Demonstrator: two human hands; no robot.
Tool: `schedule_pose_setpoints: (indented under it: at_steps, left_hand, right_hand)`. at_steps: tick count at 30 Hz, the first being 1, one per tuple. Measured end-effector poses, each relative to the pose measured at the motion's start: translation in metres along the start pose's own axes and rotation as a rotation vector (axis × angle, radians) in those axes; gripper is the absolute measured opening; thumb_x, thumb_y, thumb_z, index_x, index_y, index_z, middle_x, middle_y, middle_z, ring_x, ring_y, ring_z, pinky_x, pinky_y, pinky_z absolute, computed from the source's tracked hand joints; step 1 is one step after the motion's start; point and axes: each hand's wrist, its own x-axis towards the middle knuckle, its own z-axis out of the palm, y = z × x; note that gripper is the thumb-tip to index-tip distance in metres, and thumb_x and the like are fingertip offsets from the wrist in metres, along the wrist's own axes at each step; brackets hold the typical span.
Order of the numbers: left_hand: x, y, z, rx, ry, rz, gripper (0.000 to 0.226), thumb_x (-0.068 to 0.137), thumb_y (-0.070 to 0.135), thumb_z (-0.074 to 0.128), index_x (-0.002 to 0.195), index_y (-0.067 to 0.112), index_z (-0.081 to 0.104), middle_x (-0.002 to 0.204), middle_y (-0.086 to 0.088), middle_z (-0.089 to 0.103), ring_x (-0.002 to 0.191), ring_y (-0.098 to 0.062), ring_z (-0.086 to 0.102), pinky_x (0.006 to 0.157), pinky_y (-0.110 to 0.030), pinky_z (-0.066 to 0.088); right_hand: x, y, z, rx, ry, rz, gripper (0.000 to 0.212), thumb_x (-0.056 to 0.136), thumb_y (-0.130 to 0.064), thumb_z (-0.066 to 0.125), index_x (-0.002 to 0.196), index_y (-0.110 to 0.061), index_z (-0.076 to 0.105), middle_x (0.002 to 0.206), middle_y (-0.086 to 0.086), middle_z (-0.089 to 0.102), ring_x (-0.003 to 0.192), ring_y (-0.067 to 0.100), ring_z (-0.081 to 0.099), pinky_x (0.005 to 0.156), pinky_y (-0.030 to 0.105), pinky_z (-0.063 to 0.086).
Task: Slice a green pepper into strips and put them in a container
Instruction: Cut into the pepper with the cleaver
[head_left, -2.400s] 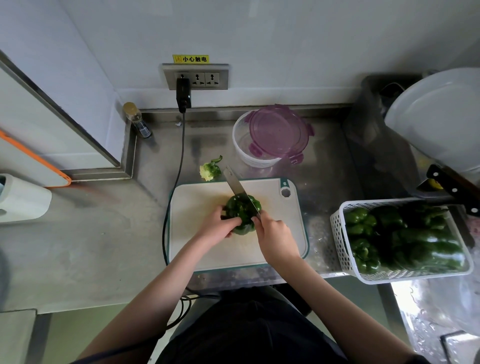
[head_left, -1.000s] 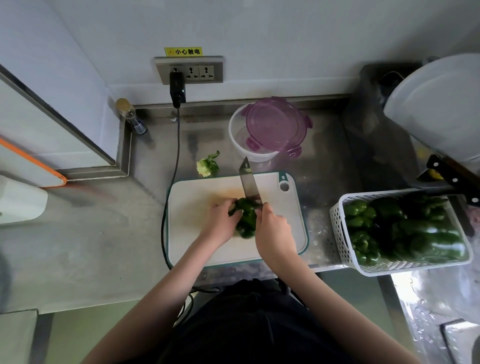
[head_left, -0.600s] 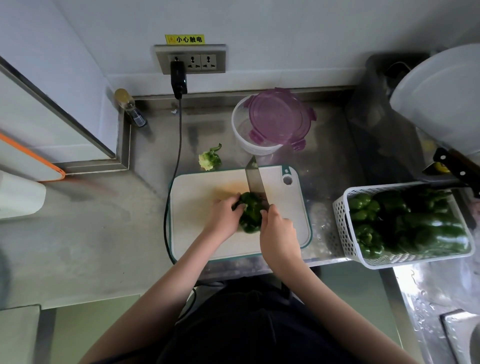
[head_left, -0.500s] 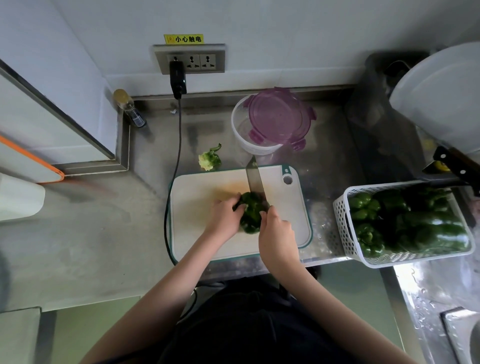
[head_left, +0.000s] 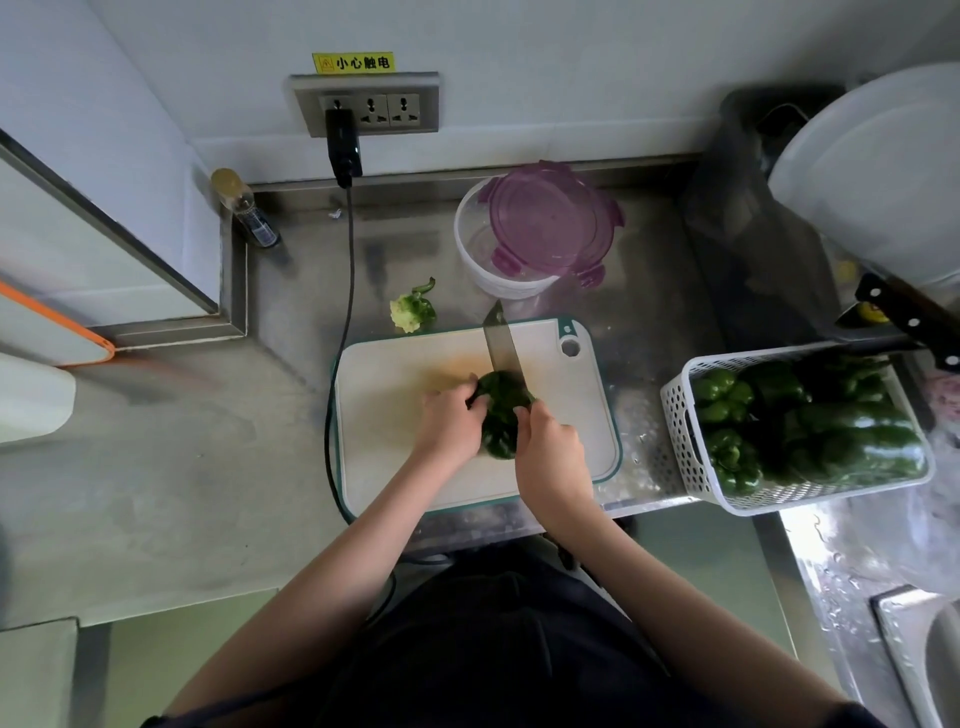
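Head view shows the steel counter (head_left: 171, 483) filling the middle of the frame and the white cutting board (head_left: 395, 467) at its centre, where my left hand (head_left: 449, 423) curls over the green pepper (head_left: 501, 415), pinning it, while my right hand (head_left: 553, 457) is wrapped round the knife (head_left: 501, 345), blade against the pepper's right side. If the glossy pepper rolls, I judge the edge could slip toward my left fingertips. At upper centre the container (head_left: 498, 270) has its purple lid (head_left: 550, 218) resting across the mouth, partly blocking it; a basket of peppers (head_left: 680, 431) sits right, a cut stem (head_left: 413, 312) just above the board.
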Motion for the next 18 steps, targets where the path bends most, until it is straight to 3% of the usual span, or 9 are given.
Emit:
schedule_pose_setpoints:
  at_steps: [3,10,18]
  left_hand:
    - [-0.004,0.002,0.002,-0.002,0.025,-0.003,0.046,0.1,0.027,0.04,0.145,0.017,0.036,0.133,-0.02,0.043,0.124,-0.031,0.041,0.102,-0.036,0.038]
    - [-0.006,0.007,0.002,0.033,0.04,0.0,0.043,0.101,0.028,0.038,0.142,0.019,0.04,0.131,-0.018,0.042,0.111,-0.031,0.05,0.093,-0.031,0.041]
    - [-0.008,0.006,0.0,0.061,0.055,-0.015,0.044,0.101,0.03,0.038,0.143,0.021,0.038,0.133,-0.018,0.039,0.109,-0.029,0.051,0.09,-0.028,0.039]
  right_hand:
    - [-0.01,0.008,0.001,-0.005,0.003,0.004,0.031,0.103,-0.035,0.022,0.096,-0.012,0.042,0.066,0.003,0.048,0.056,0.018,0.048,0.044,0.029,0.032]
    - [-0.005,0.006,0.019,0.008,-0.023,0.03,0.031,0.103,-0.035,0.022,0.094,-0.012,0.04,0.068,0.002,0.046,0.071,0.03,0.057,0.059,0.037,0.048]
    - [-0.008,0.017,0.028,0.159,-0.028,-0.009,0.028,0.102,-0.037,0.023,0.09,-0.015,0.034,0.067,0.005,0.051,0.064,0.031,0.054,0.054,0.038,0.042]
